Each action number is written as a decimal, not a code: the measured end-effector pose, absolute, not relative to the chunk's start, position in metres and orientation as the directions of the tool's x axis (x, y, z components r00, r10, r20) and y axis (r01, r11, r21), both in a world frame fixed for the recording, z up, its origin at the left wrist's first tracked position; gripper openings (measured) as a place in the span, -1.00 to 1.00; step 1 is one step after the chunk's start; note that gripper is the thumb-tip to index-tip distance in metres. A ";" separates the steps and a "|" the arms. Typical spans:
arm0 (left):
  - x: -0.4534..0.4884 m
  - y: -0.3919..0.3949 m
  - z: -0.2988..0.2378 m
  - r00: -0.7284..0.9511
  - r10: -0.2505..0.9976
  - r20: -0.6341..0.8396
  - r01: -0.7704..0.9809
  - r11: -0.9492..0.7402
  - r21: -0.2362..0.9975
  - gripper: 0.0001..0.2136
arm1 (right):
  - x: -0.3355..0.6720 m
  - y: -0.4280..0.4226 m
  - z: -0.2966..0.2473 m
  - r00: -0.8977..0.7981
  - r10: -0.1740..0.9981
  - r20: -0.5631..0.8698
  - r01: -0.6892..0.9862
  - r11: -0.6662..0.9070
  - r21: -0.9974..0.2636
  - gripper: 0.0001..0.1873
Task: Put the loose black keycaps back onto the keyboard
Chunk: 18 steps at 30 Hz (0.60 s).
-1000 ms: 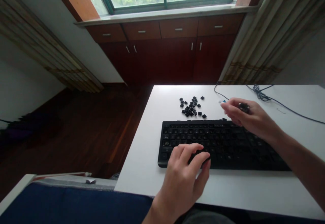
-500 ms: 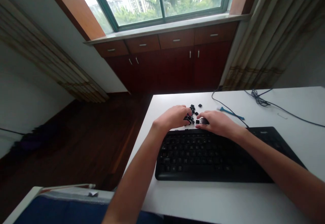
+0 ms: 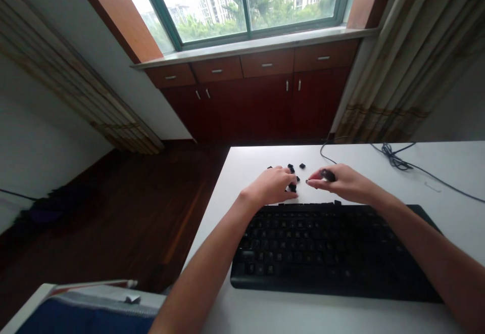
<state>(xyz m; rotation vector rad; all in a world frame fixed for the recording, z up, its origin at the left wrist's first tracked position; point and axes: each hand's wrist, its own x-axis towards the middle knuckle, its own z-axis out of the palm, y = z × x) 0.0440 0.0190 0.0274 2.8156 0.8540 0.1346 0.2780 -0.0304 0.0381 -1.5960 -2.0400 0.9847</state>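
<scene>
My left hand point(image 3: 276, 185) curls around small black keycaps point(image 3: 292, 187) on the white table, with thumb and fingers on either side of them. More loose keycaps point(image 3: 302, 165) lie just beyond its fingertips. To the right, my right hand point(image 3: 339, 182) is closed in a pinch, and a tiny dark piece shows at its fingertips. Something dark and rounded also sits in its curled fingers; its kind cannot be made out. Below both hands lies a black keyboard point(image 3: 303, 263), its right part under my right forearm.
A coiled black cable point(image 3: 394, 158) crosses the back right of the table point(image 3: 303, 316). Near it lies a thin bent wire point(image 3: 432, 187). A chair with a blue seat point(image 3: 87, 316) stands at the lower left. Beyond are a red-brown cabinet point(image 3: 246, 106) and a window.
My right hand has lifted off the keyboard's back edge, moved right and closed into a pinch. My left hand has drawn over the keycap pile. The blue tool is now hidden.
</scene>
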 end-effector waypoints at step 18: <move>0.047 0.012 0.033 0.870 0.493 -0.012 0.460 -0.802 0.380 -0.85 | 0.302 -0.025 0.046 -0.434 0.862 -0.264 -0.409 -0.449 -0.795 -0.73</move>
